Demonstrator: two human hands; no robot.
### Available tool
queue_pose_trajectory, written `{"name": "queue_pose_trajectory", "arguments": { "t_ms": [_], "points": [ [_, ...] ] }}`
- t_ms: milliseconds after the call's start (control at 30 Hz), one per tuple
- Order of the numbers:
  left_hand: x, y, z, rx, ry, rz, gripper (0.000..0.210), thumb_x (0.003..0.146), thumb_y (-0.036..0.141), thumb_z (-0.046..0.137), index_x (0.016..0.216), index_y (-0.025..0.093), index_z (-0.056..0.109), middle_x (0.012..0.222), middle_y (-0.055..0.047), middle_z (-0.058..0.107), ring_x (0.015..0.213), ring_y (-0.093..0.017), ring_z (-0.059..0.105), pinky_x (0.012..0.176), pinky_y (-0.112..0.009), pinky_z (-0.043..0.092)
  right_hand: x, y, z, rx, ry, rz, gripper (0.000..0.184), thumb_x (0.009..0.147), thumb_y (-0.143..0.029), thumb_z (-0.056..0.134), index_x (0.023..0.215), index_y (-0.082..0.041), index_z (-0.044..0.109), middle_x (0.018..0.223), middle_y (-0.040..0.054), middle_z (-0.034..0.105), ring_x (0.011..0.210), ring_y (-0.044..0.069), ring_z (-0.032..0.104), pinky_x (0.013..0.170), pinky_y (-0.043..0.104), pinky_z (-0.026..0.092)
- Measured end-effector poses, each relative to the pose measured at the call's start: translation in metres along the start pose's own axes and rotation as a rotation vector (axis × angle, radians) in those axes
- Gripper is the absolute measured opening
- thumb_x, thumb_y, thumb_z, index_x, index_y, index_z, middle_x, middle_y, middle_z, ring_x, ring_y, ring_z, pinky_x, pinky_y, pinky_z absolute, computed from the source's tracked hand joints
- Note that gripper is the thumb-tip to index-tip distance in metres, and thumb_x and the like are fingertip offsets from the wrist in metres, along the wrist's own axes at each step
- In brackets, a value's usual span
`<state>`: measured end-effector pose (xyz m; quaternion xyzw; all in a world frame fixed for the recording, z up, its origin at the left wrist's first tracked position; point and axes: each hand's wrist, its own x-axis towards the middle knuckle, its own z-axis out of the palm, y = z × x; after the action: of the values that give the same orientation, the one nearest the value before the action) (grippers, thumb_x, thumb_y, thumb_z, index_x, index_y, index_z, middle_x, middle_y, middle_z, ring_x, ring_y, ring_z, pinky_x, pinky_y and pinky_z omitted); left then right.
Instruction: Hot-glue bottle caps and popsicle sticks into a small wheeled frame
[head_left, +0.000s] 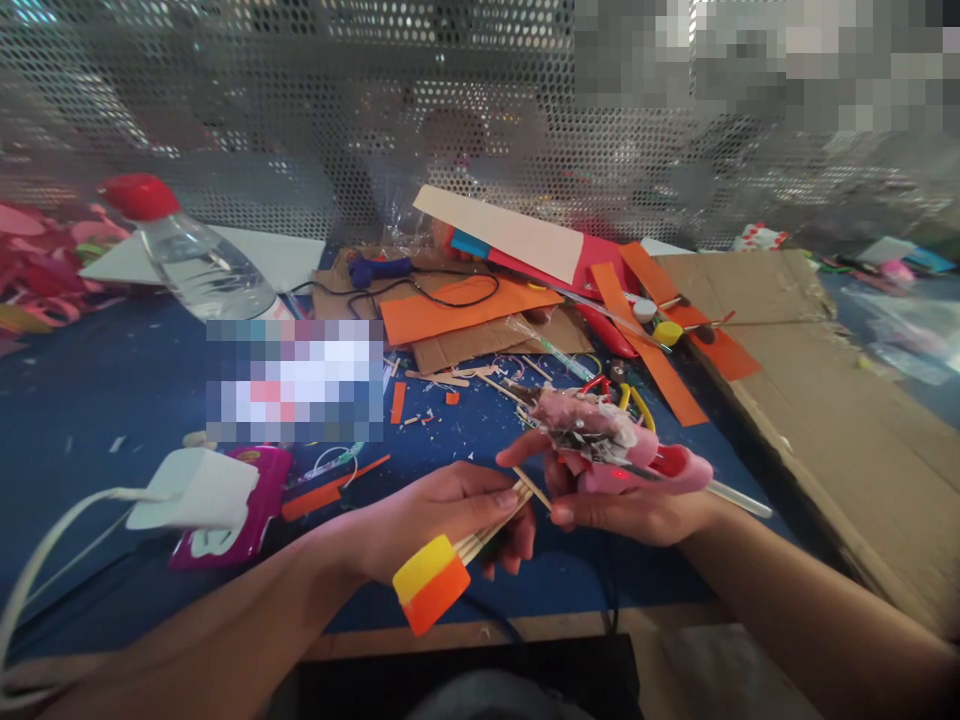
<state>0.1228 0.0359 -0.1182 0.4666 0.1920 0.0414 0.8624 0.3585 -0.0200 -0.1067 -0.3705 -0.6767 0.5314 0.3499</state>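
Observation:
My left hand [465, 510] is closed around a bundle of thin wooden sticks [480, 537]. At the near end of the bundle sits a block of yellow and orange foam or felt [432, 584]. My right hand [622, 510] holds a pink hot glue gun [600, 445] whose nozzle end is covered in messy glue residue. Its thumb and a finger also pinch a short wooden stick [534, 488], which lies across the far ends of the bundle. A clear glue stick [739, 498] pokes out of the gun's rear.
Wood bits and orange scraps litter the blue table [337, 590]. Behind lie orange sheets [465, 305], a blue glue gun [379, 268] and pliers [637, 405]. A bottle [202, 255] and a white charger [199, 490] stand left; cardboard [847, 420] lies right. A perforated metal screen [360, 120] rises behind.

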Motion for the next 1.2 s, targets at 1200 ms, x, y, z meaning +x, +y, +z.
{"name": "queue_pose_trajectory", "arguments": {
  "t_ms": [1200],
  "points": [
    [-0.013, 0.021, 0.011, 0.863, 0.142, 0.483, 0.041, 0.111, 0.038, 0.033, 0.11, 0.017, 0.068, 0.108, -0.011, 0.065, 0.103, -0.023, 0.058, 0.096, -0.035, 0.045, 0.016, 0.012, 0.006, 0.008, 0.315, 0.325, 0.044, 0.078, -0.033, 0.083, 0.117, -0.021, 0.068, 0.066, -0.007, 0.054, 0.054, 0.011, 0.051, 0.051, 0.025, 0.044]
  ]
}}
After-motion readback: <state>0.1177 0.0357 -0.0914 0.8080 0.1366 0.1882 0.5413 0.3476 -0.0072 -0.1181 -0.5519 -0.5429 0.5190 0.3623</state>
